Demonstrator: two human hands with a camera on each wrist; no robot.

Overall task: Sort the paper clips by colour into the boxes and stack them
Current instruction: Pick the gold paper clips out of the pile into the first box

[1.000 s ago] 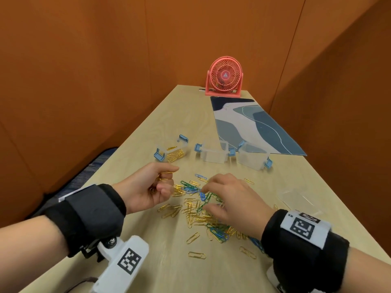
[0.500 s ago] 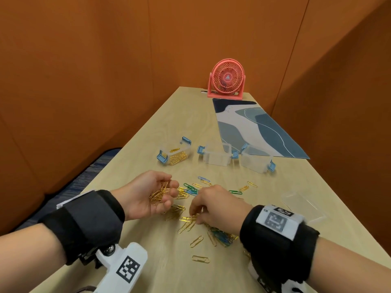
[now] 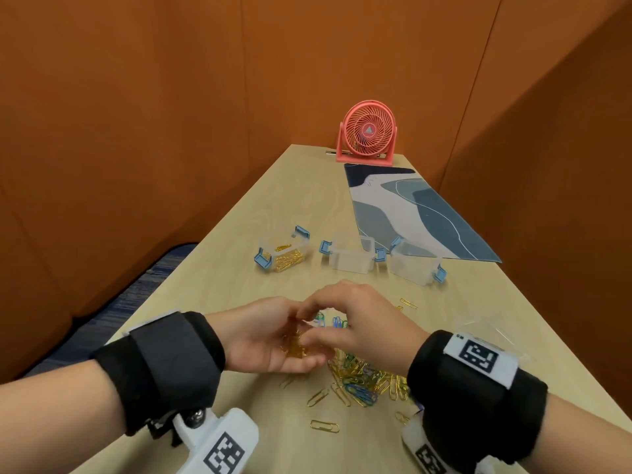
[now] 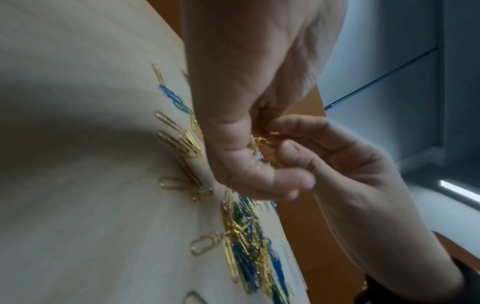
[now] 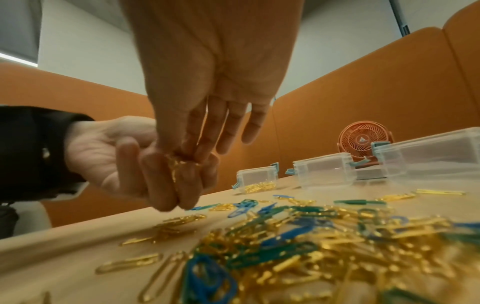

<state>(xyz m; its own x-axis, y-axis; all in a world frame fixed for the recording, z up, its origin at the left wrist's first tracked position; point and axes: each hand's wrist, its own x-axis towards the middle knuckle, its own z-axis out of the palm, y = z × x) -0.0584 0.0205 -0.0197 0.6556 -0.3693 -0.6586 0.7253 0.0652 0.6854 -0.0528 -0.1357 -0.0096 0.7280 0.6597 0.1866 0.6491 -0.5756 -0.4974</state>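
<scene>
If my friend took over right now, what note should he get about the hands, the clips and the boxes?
Left hand: cupped, holding gold clips.
Right hand: fingertips dropping more gold clips into it.
Mixed pile of gold, blue and green clips lies on the table.
Done: some gold clips are in the left box.
Left: the middle box and right box look empty; sort the rest, then stack.

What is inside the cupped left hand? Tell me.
The left hand cups a bunch of gold paper clips, and the right hand pinches clips over it. The fingers cover most of the bunch, so no count and no other colours can be seen.
</scene>
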